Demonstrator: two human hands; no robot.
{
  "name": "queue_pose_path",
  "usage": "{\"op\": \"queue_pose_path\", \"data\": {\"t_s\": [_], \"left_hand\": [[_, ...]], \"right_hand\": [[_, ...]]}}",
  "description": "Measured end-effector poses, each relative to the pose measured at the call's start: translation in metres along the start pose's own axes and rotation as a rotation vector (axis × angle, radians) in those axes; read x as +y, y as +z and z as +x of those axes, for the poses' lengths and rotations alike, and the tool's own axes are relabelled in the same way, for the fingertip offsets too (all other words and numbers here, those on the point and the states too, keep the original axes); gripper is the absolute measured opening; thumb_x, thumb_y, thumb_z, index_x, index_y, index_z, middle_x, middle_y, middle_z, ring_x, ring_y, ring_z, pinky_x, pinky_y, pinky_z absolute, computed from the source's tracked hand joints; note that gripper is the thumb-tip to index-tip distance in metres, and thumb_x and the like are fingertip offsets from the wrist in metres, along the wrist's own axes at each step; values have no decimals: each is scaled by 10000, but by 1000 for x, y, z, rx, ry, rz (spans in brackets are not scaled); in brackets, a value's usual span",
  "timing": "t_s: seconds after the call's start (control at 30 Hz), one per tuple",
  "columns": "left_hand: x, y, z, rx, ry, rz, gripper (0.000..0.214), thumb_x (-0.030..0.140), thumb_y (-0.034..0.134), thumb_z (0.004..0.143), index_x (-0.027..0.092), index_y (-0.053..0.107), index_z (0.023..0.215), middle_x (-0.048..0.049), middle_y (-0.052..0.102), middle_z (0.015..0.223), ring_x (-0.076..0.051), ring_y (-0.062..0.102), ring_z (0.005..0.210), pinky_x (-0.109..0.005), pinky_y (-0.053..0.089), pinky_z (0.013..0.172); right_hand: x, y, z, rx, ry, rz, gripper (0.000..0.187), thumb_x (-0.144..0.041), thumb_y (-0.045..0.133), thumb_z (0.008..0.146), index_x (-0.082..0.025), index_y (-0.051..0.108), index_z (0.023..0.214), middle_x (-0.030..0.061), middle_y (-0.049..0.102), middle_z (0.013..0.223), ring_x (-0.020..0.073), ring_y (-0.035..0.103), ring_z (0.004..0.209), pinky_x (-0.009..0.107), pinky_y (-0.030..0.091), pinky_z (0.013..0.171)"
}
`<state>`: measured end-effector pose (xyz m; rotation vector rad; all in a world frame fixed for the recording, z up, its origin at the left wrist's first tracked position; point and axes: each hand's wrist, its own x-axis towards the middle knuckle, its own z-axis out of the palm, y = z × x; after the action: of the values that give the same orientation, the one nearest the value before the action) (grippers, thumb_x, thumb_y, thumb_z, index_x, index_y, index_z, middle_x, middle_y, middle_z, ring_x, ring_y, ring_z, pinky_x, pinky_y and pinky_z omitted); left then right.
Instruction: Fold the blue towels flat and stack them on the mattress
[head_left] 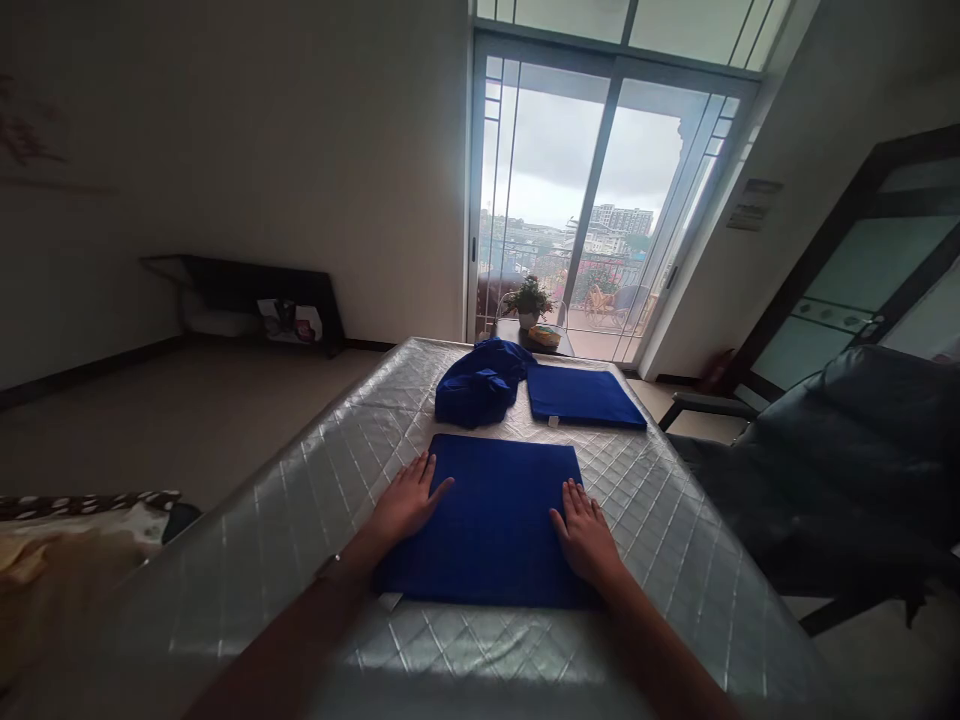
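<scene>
A flat, square blue cushion [495,520] lies in front of me on a silvery quilted mattress [315,520], a small white tag showing at its near left corner. My left hand [409,500] rests at the cushion's left edge, fingers stretched out and thumb over the fabric. At the right edge my right hand [585,530] lies flat with its fingers extended. Neither hand grips anything. Farther back is a second flat blue cushion [585,395], also tagged. Beside it, to the left, sits a crumpled heap of blue cloth [480,385].
A dark padded armchair [840,460] stands close along the right side. Beyond the mattress, a potted plant [529,300] is on a small table before the sliding glass doors [547,180]. A low black stand [255,300] is by the left wall.
</scene>
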<state>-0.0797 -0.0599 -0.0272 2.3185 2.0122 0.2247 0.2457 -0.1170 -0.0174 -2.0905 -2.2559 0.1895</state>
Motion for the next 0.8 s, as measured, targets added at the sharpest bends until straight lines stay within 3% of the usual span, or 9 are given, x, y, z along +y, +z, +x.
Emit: {"op": "queue_pose_path", "data": {"t_s": [0.13, 0.23, 0.37, 0.47, 0.57, 0.67, 0.8], "left_hand": [[9, -16, -4, 156, 15, 73, 836, 646, 175, 938, 27, 300, 1486, -176, 242, 1582, -268, 207, 1478, -442, 143, 1216], [33, -28, -9, 209, 92, 45, 847, 654, 179, 934, 20, 308, 1481, -177, 228, 1585, -277, 213, 1476, -439, 161, 1216], [96, -25, -16, 71, 361, -86, 806, 651, 176, 935, 86, 332, 1488, -146, 274, 1573, -255, 238, 1469, -435, 228, 1206], [150, -6, -16, 46, 540, -141, 751, 625, 160, 943, 155, 293, 1515, -118, 272, 1574, -211, 196, 1481, -425, 217, 1220], [185, 14, -9, 44, 605, -167, 726, 604, 132, 947, 191, 218, 1538, -92, 249, 1579, -182, 153, 1485, -411, 215, 1227], [189, 24, -2, 44, 570, -196, 715, 598, 112, 949, 207, 209, 1539, -86, 264, 1576, -187, 174, 1480, -426, 229, 1224], [142, 19, -8, 20, 468, -177, 739, 620, 160, 945, 168, 279, 1517, -112, 283, 1571, -226, 206, 1477, -458, 211, 1222]], "right_hand": [[-4, -3, -1, 18, -8, -10, 652, -446, 154, 1000, -66, 170, 1528, 79, 119, 1604, 193, 75, 1481, 382, 54, 1194], [-5, -5, -1, 25, -1, 1, 639, -434, 162, 1001, -76, 171, 1530, 72, 119, 1605, 187, 74, 1481, 382, 50, 1194], [-5, -4, -2, 25, 7, 14, 628, -422, 171, 1003, -80, 182, 1529, 73, 122, 1604, 191, 84, 1480, 387, 61, 1193], [-2, -3, -3, 29, -23, -14, 597, -368, 189, 1002, -88, 194, 1530, 82, 128, 1603, 199, 77, 1481, 398, 65, 1190], [1, 0, -4, 26, -89, -59, 563, -277, 223, 986, -138, 221, 1531, 63, 125, 1606, 210, 54, 1482, 413, 61, 1186], [2, 0, -4, 36, -83, -61, 566, -281, 211, 984, -134, 219, 1531, 62, 136, 1605, 207, 65, 1481, 404, 65, 1186], [-2, -2, -3, 41, -12, -6, 605, -358, 167, 994, -76, 185, 1529, 77, 141, 1601, 188, 95, 1479, 372, 68, 1189]]}}
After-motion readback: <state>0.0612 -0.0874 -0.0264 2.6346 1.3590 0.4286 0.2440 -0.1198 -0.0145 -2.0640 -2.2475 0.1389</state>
